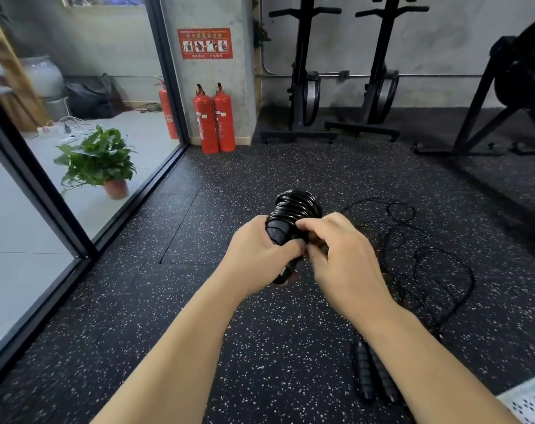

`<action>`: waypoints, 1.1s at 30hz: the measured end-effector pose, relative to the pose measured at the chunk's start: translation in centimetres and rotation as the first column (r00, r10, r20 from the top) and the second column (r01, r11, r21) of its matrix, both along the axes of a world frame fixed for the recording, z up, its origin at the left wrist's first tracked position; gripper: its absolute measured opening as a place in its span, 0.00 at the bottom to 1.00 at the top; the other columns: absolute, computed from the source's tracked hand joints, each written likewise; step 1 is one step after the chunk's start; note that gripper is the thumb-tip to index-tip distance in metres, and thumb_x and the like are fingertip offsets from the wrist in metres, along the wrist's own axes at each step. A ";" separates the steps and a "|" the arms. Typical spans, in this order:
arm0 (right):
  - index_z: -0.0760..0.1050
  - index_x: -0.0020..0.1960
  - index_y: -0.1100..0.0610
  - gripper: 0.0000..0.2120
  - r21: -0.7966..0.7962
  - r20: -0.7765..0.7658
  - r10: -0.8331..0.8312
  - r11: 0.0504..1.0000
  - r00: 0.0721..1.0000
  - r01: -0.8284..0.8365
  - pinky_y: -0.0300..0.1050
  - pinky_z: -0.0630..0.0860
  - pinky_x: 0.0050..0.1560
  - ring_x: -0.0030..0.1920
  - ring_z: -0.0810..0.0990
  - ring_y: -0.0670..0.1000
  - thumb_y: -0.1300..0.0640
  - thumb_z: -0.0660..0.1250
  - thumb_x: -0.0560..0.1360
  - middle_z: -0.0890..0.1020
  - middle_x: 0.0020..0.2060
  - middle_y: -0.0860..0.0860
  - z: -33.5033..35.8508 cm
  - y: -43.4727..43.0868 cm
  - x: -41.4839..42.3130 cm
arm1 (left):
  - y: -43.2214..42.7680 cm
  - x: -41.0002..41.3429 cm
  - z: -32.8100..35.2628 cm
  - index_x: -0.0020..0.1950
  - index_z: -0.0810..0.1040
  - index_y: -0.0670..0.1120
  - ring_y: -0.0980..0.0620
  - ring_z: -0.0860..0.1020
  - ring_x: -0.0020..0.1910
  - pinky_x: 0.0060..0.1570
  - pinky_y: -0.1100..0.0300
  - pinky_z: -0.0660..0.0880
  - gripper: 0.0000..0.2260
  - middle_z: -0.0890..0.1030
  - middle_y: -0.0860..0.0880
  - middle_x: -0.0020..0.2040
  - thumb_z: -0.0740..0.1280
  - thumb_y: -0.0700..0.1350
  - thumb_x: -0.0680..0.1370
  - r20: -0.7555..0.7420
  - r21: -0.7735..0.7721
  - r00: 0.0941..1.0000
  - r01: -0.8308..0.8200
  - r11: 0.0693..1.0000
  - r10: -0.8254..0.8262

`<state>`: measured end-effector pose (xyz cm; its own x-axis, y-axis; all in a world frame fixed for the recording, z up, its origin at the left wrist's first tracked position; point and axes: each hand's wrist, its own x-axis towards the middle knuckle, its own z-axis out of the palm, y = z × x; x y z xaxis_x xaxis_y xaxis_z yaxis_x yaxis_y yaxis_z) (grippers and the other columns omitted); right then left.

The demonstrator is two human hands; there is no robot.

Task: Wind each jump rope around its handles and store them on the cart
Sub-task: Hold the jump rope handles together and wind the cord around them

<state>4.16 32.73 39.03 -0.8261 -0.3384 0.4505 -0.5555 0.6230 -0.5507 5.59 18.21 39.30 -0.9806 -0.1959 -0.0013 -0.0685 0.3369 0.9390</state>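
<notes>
- Black, ribbed, foam-looking pair of handles [373, 374] lies side by side on the floor, nearest the person. They look light and grippy, and are best taken together round the ribbed middle.
- The matte, grainy black rubber floor [199, 301] is flecked with white, so thin cord should not slide much on it.
- The left hand [257, 255] curls its fingers round the smooth lower handle ends of the bundle, holding it in the air in front of the person.
- The right hand [342, 258] has its thumb and fingers [309, 224] pinched together at the lowest coils. They are probably on the cord's tail, though the hand hides it.
- The glossy black wound jump rope [295, 206] sits in tight stacked rings round its handles. The cord looks like springy plastic, likely to uncoil if the pinch slackens.
- A thin black loose cord [443, 264] sprawls in limp loops on the floor to the right of the hands. It looks light and prone to tangling.
- Two red metal fire extinguishers [215, 117] stand against a concrete pillar. No cart is in view.
</notes>
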 end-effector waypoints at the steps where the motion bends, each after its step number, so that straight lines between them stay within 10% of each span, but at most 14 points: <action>1: 0.77 0.62 0.52 0.16 -0.014 0.032 -0.012 1.000 0.999 0.012 0.44 0.74 0.51 0.50 0.76 0.48 0.64 0.65 0.76 0.75 0.52 0.47 0.1 -0.1 0.0 | 0.0 -0.1 -0.1 0.48 0.74 0.43 0.43 0.83 0.34 0.33 0.49 0.81 0.15 0.83 0.42 0.42 0.75 0.48 0.68 0.006 -0.070 1.000 -0.006 0.997 0.006; 8: 0.76 0.54 0.51 0.09 0.108 0.206 -0.004 0.994 0.979 -0.019 0.37 0.67 0.47 0.50 0.74 0.46 0.61 0.65 0.76 0.74 0.51 0.45 0.4 0.2 -0.5 | 0.1 0.6 -0.8 0.61 0.73 0.44 0.47 0.83 0.31 0.27 0.58 0.76 0.21 0.81 0.42 0.49 0.74 0.41 0.71 0.074 -0.057 0.997 0.008 0.998 -0.004; 13: 0.76 0.53 0.54 0.08 0.123 0.165 0.003 0.992 0.986 -0.024 0.45 0.73 0.50 0.50 0.76 0.49 0.63 0.65 0.75 0.76 0.51 0.48 0.7 0.2 -0.1 | 0.2 0.5 -1.0 0.74 0.62 0.53 0.40 0.83 0.46 0.42 0.46 0.82 0.35 0.77 0.46 0.59 0.75 0.45 0.71 0.086 -0.051 0.996 -0.014 0.999 0.019; 17: 0.77 0.55 0.55 0.11 0.124 0.099 0.018 0.992 0.995 -0.031 0.48 0.75 0.50 0.50 0.77 0.50 0.64 0.64 0.75 0.77 0.51 0.47 0.8 0.3 0.3 | 0.0 0.4 -0.8 0.75 0.61 0.54 0.41 0.82 0.50 0.51 0.42 0.80 0.35 0.77 0.47 0.61 0.75 0.47 0.72 0.084 -0.082 0.996 0.033 0.996 -0.026; 22: 0.76 0.62 0.55 0.13 0.026 0.153 0.044 0.998 0.987 -0.049 0.43 0.72 0.55 0.53 0.75 0.48 0.61 0.63 0.79 0.75 0.55 0.48 0.5 0.3 0.5 | -0.1 0.2 -0.1 0.76 0.58 0.54 0.52 0.79 0.51 0.43 0.64 0.76 0.35 0.76 0.50 0.61 0.72 0.48 0.74 0.028 -0.283 0.998 0.068 0.957 -0.062; 29: 0.75 0.47 0.52 0.01 -0.015 0.251 -0.046 0.999 0.967 0.052 0.41 0.65 0.45 0.47 0.73 0.47 0.56 0.66 0.77 0.74 0.46 0.46 0.1 -0.1 -0.1 | 0.6 0.3 -0.8 0.75 0.58 0.54 0.48 0.84 0.39 0.38 0.50 0.83 0.34 0.78 0.48 0.56 0.71 0.47 0.74 0.067 -0.269 0.995 0.089 0.959 -0.074; 33: 0.70 0.46 0.51 0.03 0.068 0.117 -0.081 0.995 0.990 0.074 0.45 0.63 0.41 0.42 0.71 0.48 0.54 0.63 0.79 0.71 0.45 0.44 0.2 -0.7 0.6 | 0.2 0.3 -0.7 0.70 0.65 0.52 0.50 0.82 0.42 0.37 0.59 0.81 0.30 0.79 0.51 0.53 0.73 0.49 0.72 0.057 -0.269 0.998 0.034 0.962 -0.019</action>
